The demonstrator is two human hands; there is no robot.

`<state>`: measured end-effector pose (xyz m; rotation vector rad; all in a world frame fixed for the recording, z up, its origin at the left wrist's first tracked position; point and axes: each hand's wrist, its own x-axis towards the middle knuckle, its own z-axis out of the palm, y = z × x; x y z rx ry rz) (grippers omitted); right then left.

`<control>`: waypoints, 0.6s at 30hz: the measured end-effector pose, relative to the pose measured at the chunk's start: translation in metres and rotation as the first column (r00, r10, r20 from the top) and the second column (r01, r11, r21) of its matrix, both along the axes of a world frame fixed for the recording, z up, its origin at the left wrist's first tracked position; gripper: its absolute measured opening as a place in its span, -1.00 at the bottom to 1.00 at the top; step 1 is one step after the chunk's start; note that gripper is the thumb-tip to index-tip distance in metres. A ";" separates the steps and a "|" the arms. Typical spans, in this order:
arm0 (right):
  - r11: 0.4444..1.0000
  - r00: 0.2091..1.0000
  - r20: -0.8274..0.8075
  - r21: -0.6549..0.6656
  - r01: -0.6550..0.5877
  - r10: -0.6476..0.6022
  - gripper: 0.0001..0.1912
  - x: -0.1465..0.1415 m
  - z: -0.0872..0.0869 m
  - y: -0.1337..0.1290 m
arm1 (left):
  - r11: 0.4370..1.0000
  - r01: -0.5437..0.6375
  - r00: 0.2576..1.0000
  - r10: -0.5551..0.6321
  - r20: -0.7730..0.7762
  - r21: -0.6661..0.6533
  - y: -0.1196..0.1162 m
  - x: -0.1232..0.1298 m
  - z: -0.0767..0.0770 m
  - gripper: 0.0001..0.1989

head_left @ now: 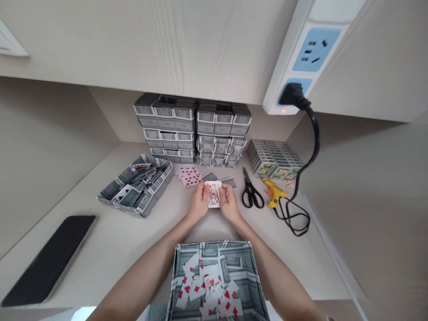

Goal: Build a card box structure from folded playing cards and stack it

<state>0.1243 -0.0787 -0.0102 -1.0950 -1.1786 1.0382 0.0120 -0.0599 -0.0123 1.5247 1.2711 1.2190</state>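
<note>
1. Power strip (299, 75), up close: its black cord (316, 133) hangs low, so a snag could yank the glue gun (276, 192).
2. Card box (249, 267) sits by the left arm (150, 263); a bump could tip it.
3. Left hand (199, 201) and right hand (229, 201) pinch a face card (214, 196) between them; squeezing hard could bend it.

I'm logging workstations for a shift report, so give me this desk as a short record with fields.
Left hand: gripping a face card by one side
Right hand: gripping its other side
Beyond hands: loose red-suit cards, face up
Near edge: open box with cards inside
Left side: second open box, also holding cards; flat black object
Right side: scissors; yellow glue gun
Back: stacked card-patterned boxes
Power: black plug in white power strip
</note>
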 end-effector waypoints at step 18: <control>0.996 0.999 -0.024 -0.081 -0.049 0.047 -0.86 0.004 0.013 -0.003 | 0.997 0.075 0.989 -0.071 0.130 -0.031 -0.001 -0.001 0.003 -0.82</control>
